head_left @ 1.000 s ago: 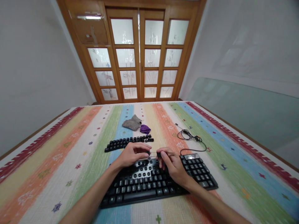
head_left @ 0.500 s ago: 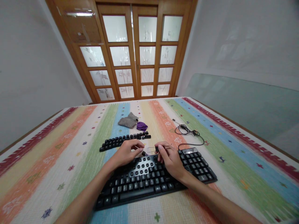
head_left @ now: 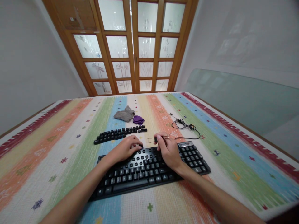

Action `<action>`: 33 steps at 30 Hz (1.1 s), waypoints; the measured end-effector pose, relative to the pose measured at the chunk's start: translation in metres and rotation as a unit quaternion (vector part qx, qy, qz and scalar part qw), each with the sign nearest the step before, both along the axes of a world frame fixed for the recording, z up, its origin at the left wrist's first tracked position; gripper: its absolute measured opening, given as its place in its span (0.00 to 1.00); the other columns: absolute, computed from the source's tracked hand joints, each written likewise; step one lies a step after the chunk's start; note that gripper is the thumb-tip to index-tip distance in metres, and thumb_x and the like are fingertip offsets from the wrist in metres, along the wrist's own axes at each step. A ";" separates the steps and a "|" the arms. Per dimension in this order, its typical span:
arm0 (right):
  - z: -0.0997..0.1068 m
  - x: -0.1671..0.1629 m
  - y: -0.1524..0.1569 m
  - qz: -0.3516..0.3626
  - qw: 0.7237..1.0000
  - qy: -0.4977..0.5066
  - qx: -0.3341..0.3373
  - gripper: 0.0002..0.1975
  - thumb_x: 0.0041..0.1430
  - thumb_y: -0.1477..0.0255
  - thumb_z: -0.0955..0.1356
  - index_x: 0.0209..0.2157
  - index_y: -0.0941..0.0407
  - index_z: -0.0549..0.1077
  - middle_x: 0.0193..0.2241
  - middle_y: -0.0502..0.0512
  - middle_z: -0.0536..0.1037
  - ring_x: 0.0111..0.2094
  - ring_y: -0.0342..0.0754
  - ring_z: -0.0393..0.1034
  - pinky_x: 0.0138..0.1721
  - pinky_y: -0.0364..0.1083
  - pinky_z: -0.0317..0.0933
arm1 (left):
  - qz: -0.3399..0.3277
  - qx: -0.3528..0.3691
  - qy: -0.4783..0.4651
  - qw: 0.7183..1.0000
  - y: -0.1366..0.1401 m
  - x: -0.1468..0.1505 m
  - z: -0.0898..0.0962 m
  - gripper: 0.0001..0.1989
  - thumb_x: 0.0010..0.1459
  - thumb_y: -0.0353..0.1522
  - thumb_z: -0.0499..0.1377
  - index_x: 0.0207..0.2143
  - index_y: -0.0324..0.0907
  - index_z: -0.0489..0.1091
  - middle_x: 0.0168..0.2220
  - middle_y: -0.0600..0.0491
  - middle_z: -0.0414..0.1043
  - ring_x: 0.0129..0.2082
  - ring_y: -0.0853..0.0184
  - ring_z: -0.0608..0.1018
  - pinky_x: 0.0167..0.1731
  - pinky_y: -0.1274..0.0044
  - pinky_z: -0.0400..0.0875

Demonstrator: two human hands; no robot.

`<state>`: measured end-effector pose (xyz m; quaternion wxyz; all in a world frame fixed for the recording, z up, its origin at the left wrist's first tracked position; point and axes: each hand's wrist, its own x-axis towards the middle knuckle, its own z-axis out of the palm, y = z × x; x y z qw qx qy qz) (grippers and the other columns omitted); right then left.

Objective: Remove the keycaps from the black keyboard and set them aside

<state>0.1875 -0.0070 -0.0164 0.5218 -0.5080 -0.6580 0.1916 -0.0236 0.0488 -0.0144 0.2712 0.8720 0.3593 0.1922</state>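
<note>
A black keyboard lies at a slant before me, with bare key stems showing in its upper rows. My left hand is at its upper left edge, thumb and fingers closed on a small black keycap. Over the upper middle of the keyboard is my right hand, gripping a wire keycap puller by its black handle. The puller's thin wire loops point left, toward my left hand, with no keycap visible in them. Rows of removed keycaps sit behind the left hand.
A grey cloth and a purple cloth lie beyond the loose keycaps. The coiled black cable rests behind the keyboard on the right. A striped cloth covers the table. Wooden glazed doors stand behind it.
My left hand's fingers have drawn in around the keycap, which showed below the fingertips before. My right hand keeps hold of the puller. The whole view has tipped slightly downward.
</note>
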 end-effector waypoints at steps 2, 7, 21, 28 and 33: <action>0.001 0.000 0.000 -0.002 1.000 0.004 0.004 0.16 0.70 0.65 0.59 0.35 0.58 0.73 0.24 0.52 0.75 0.24 0.46 0.71 0.32 0.45 0.62 | 0.011 0.020 0.004 1.000 0.001 0.000 -0.002 0.07 0.61 0.29 0.60 0.39 0.42 0.77 0.38 0.50 0.74 0.36 0.66 0.75 0.41 0.73 0.71; 0.003 0.002 0.000 -0.009 1.000 0.010 0.009 0.16 0.69 0.65 0.59 0.35 0.58 0.73 0.23 0.52 0.74 0.25 0.46 0.70 0.31 0.45 0.61 | 0.051 0.062 0.036 0.996 0.004 -0.003 -0.005 0.05 0.59 0.30 0.62 0.36 0.40 0.78 0.33 0.51 0.74 0.32 0.66 0.74 0.37 0.74 0.69; 0.006 0.007 0.001 -0.001 0.998 0.056 0.019 0.15 0.69 0.65 0.61 0.35 0.58 0.73 0.23 0.50 0.74 0.19 0.43 0.66 0.25 0.43 0.60 | 0.020 0.171 0.052 0.984 0.021 -0.023 -0.012 0.15 0.59 0.23 0.53 0.44 0.41 0.75 0.42 0.47 0.71 0.41 0.64 0.75 0.43 0.71 0.71; 0.009 0.005 0.000 0.000 0.999 0.038 0.031 0.15 0.69 0.65 0.60 0.34 0.58 0.73 0.23 0.51 0.74 0.21 0.44 0.68 0.25 0.43 0.60 | -0.001 0.166 0.045 0.985 0.023 -0.025 -0.013 0.08 0.60 0.30 0.58 0.40 0.40 0.75 0.39 0.48 0.72 0.41 0.62 0.75 0.45 0.69 0.71; 0.011 0.004 -0.001 -0.003 0.999 0.018 0.040 0.16 0.69 0.65 0.60 0.32 0.57 0.73 0.23 0.52 0.74 0.24 0.45 0.70 0.27 0.44 0.61 | 0.020 0.158 0.042 0.986 0.025 -0.024 -0.013 0.04 0.60 0.29 0.58 0.35 0.41 0.73 0.35 0.50 0.74 0.38 0.63 0.74 0.42 0.71 0.70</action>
